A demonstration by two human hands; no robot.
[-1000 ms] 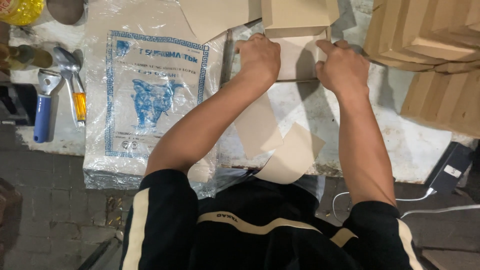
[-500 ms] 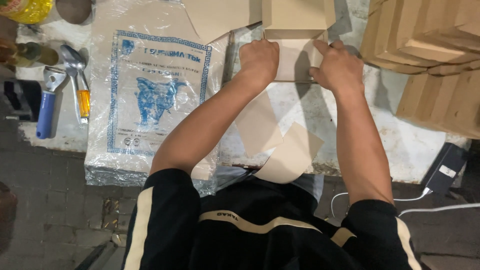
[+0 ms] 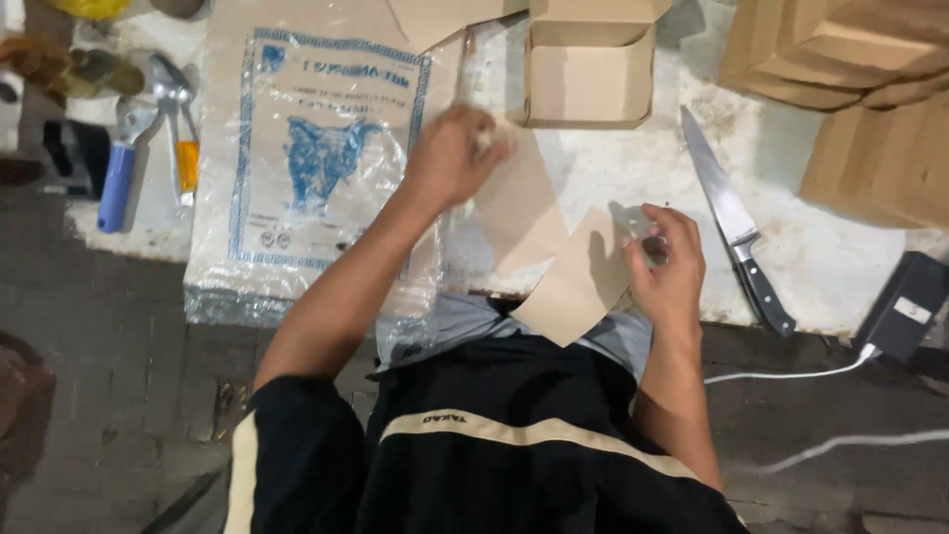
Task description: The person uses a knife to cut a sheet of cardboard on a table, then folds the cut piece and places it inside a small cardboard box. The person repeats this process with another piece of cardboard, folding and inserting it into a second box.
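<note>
Head view, looking straight down at a pale worktable (image 3: 850, 267). Left hand (image 3: 450, 158) blurred with motion, fingers curled over the near edge of a clear plastic bag (image 3: 306, 168) with blue print, apparently pinching something thin there; exactly what, impossible to tell. Right hand (image 3: 667, 262) at the near edge of the table, fingers bent around a small clear piece, hard to make out, just beside a flat brown card sheet (image 3: 573, 282) hanging over the table edge.

Small brown cardboard box (image 3: 588, 74) at the far middle, already folded into shape, top flaps open, inside bare as far as visible; untouched by either hand. Judged from this: box formed, nothing packed in it, closing not done. More brown card stacked at the far right (image 3: 840, 49), likely further boxes.

Kitchen knife (image 3: 736, 222) lying to the right of the right hand, blade pointing far. Black charger block (image 3: 905, 307) with white cable near right. Pliers and a blue-handled tool (image 3: 124, 163) far left.
</note>
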